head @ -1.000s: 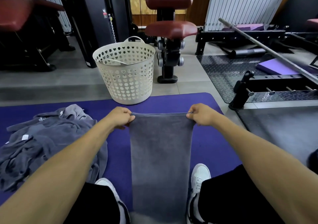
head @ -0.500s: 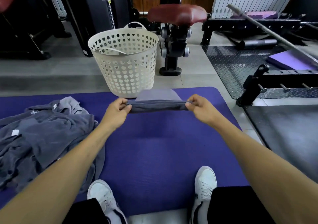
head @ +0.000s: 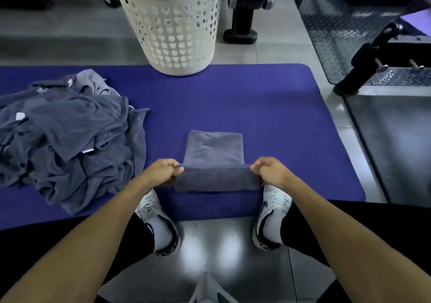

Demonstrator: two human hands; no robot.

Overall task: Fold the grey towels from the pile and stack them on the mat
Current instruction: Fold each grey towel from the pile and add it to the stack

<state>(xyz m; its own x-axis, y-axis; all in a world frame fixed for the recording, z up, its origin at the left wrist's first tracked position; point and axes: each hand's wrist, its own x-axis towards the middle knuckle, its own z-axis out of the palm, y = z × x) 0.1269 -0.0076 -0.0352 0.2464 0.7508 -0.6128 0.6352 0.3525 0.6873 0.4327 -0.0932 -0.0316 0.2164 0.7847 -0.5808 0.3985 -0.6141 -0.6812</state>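
Head view: I am folding one grey towel at mid frame.
Left hand: fingers curled, pinching its left corner.
Right hand: pinching the other, keeping the fold straight.
Pile: waiting at left on the mat.

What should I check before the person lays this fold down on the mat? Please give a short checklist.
1. Left hand grip on the towel edge: ok.
2. Right hand grip on the other end: ok.
3. Held edge level between both hands: ok.
4. Far part of the towel flat on the mat: ok.
5. Towel apart from the pile: ok.
6. Lower layers aligned: cannot tell.
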